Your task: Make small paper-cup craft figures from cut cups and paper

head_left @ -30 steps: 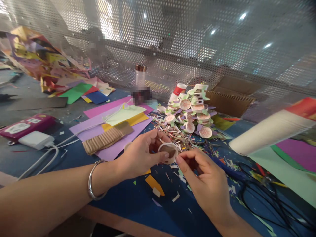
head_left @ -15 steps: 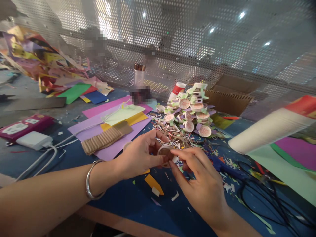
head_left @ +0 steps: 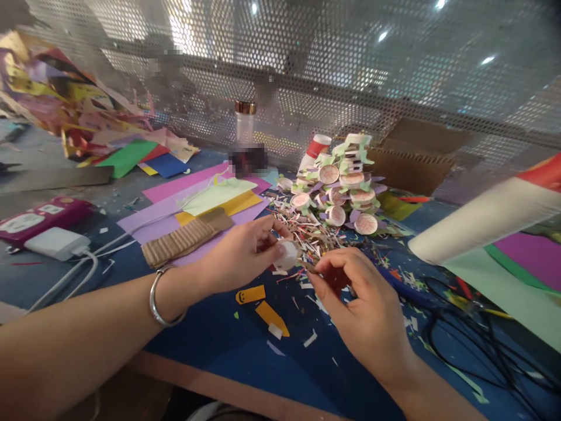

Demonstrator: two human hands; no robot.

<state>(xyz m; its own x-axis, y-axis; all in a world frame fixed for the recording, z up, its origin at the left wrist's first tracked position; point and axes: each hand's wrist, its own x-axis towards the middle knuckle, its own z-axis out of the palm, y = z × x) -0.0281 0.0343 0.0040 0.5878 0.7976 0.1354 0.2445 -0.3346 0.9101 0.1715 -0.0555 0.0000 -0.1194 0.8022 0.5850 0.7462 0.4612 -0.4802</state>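
Observation:
My left hand (head_left: 245, 251) pinches a small round white paper piece (head_left: 288, 255) between thumb and fingers, its pale face turned up. Just right of it, my right hand (head_left: 363, 307) has thumb and forefinger closed on a thin brown piece (head_left: 308, 266), seen nearly edge-on; it looks like cardboard. Beneath both hands lies a heap of paper shreds (head_left: 302, 225). Below the left hand are a yellow paper strip with a drawn face (head_left: 251, 294) and a pointed yellow strip (head_left: 272, 318). Behind the shreds rises a stack of round paper pieces (head_left: 337, 181) with green and purple tabs.
Left lie purple paper sheets (head_left: 131, 225), corrugated cardboard (head_left: 182, 238), a white charger (head_left: 56, 242) and a magenta case (head_left: 44, 219). Right are a long white paper tube (head_left: 477, 219), dark cables (head_left: 464, 345) and a blue-handled tool (head_left: 394, 286). A perforated metal screen (head_left: 307, 58) stands behind.
My right hand has drawn slightly away from the left with the brown piece. The round paper piece in my left hand has turned, from showing a brown inside to a white face.

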